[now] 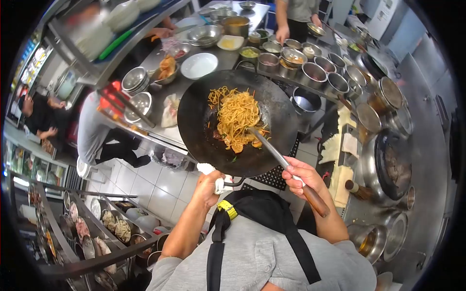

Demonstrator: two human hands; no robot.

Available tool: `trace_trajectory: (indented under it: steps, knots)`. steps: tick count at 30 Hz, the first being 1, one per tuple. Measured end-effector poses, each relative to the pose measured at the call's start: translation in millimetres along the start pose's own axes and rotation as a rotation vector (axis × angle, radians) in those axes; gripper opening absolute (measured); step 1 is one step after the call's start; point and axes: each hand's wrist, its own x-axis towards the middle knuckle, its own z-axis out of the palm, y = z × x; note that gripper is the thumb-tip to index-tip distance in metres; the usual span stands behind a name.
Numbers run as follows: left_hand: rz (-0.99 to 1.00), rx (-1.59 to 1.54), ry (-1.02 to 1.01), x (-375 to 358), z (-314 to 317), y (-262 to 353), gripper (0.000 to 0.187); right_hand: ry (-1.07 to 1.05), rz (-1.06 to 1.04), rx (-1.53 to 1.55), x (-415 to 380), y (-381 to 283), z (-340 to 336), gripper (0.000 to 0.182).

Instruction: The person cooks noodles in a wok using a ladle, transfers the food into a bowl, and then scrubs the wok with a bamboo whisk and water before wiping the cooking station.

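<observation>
A big black wok point(194, 104) is held up in front of me, and stir-fried noodles point(238, 112) with bits of meat and vegetables lie in it. My left hand point(208, 188) is closed round the wok's near handle, with a white cloth point(206, 168) folded between palm and metal. In my right hand point(303, 175) is a wok ladle point(273, 151) with a long metal shaft and a wooden grip. Its head reaches into the noodles and is mostly hidden by them. Just beyond the wok's far left rim sits a white plate point(199, 65) on the steel counter.
Metal pots of ingredients point(314, 72) line the counter at the far right. Along the right runs a stove with a large lidded pot point(388, 165) and a brush point(358, 189). Shelving with bowls of food point(116, 225) stands at lower left. Another person point(99, 126) bends at the left; others stand farther off.
</observation>
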Motion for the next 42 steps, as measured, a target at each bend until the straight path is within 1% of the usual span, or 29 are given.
trace_trajectory:
  steps: [2,4,5,6,8,9,10,12,13,15,18,19,20,22,23,24,26,27,28,30,31,32,34,36,38,40,41,42]
  knots:
    - [-0.038,-0.02,-0.014,-2.7,-7.0,1.7,0.029,-0.02,-0.005,-0.062,-9.0,-2.2,16.6,0.047]
    - [-0.027,-0.045,-0.012,-1.9,-10.0,-0.1,0.029,-0.009,-0.114,-0.282,-22.6,-3.5,24.4,0.051]
    - [-0.025,-0.049,-0.014,-0.8,-10.8,-0.9,0.028,0.011,-0.154,-0.364,-26.6,-0.9,20.1,0.054]
    - [-0.027,-0.048,-0.018,0.1,-11.7,-1.4,0.028,0.013,-0.153,-0.372,-22.1,5.4,12.4,0.054]
    - [-0.02,-0.065,-0.012,9.7,-14.9,-9.8,0.027,0.133,-0.153,-0.5,-13.1,15.9,-7.2,0.055]
    - [-0.005,-0.075,-0.003,13.6,-12.8,-13.1,0.026,0.163,-0.116,-0.463,-9.3,16.8,4.2,0.053]
    - [-0.004,-0.071,-0.008,13.7,-9.3,-15.1,0.026,0.145,-0.071,-0.399,-2.7,13.3,5.2,0.045]
    - [-0.056,-0.098,-0.02,15.7,-0.9,-14.6,0.02,0.114,0.014,-0.216,6.6,9.2,-0.1,0.035]
    - [-0.061,-0.093,-0.018,18.6,-1.3,-18.5,0.019,0.112,0.012,-0.214,7.0,4.1,-0.6,0.035]
    - [-0.07,-0.083,-0.016,18.7,3.0,-22.2,0.018,0.149,0.14,-0.038,5.0,-5.7,-2.0,0.029]
    - [-0.079,-0.092,0.005,25.5,9.8,-31.2,0.017,0.105,0.15,-0.062,-14.8,-20.2,2.4,0.027]
    - [-0.078,-0.101,0.027,27.6,11.3,-35.3,0.016,0.095,0.115,-0.104,-24.9,-25.3,4.3,0.033]
    - [-0.074,-0.113,0.035,29.5,14.0,-38.6,0.016,0.093,0.127,-0.112,-29.0,-27.2,-4.6,0.033]
    - [-0.08,-0.119,0.014,32.6,19.6,-42.9,0.013,0.087,-0.002,-0.433,-32.0,-23.8,-29.8,0.044]
    - [-0.08,-0.12,0.012,34.6,23.2,-44.6,0.012,0.132,-0.041,-0.675,-22.5,-13.8,-48.2,0.052]
    - [-0.082,-0.129,0.015,37.8,26.4,-47.0,0.012,0.218,-0.06,-0.758,-14.8,-5.7,-47.5,0.047]
    - [-0.098,-0.083,0.046,43.1,29.4,-50.0,0.021,0.124,0.043,-0.464,-1.8,-15.0,-40.6,0.039]
    - [-0.113,-0.089,0.034,43.6,33.1,-48.1,0.019,0.111,0.099,-0.3,3.9,-21.9,-37.2,0.03]
    - [-0.114,-0.091,0.039,43.3,37.9,-46.1,0.019,0.112,0.104,-0.299,9.1,-29.8,-39.7,0.03]
    - [-0.079,-0.102,0.053,40.7,43.3,-46.9,0.018,0.032,0.275,0.006,18.0,-41.5,-45.6,0.018]
    - [-0.087,-0.099,0.072,42.1,42.1,-48.8,0.017,0.046,0.314,0.078,19.5,-48.2,-43.0,0.017]
    - [-0.092,-0.104,0.083,43.8,38.9,-51.0,0.017,0.05,0.326,0.08,19.4,-53.8,-38.9,0.017]
    - [-0.086,-0.105,0.018,49.3,33.7,-53.8,0.017,0.041,0.33,0.107,18.2,-67.2,-28.7,0.018]
    - [-0.087,-0.136,0.027,52.1,38.9,-49.0,0.016,0.053,0.33,0.098,19.8,-83.0,-14.8,0.019]
    - [-0.088,-0.167,0.028,59.4,40.6,-42.3,0.015,0.072,0.327,0.06,24.3,-98.7,3.3,0.019]
    - [-0.11,-0.164,-0.013,68.3,38.8,-34.2,0.016,0.073,0.289,0.0,30.5,-110.9,23.0,0.02]
    - [-0.1,-0.173,-0.04,73.0,39.0,-29.3,0.025,0.068,0.276,0.005,33.4,-116.8,33.4,0.022]
    - [-0.096,-0.19,-0.054,77.1,41.5,-23.9,0.025,0.059,0.264,0.003,37.2,-123.7,44.2,0.024]
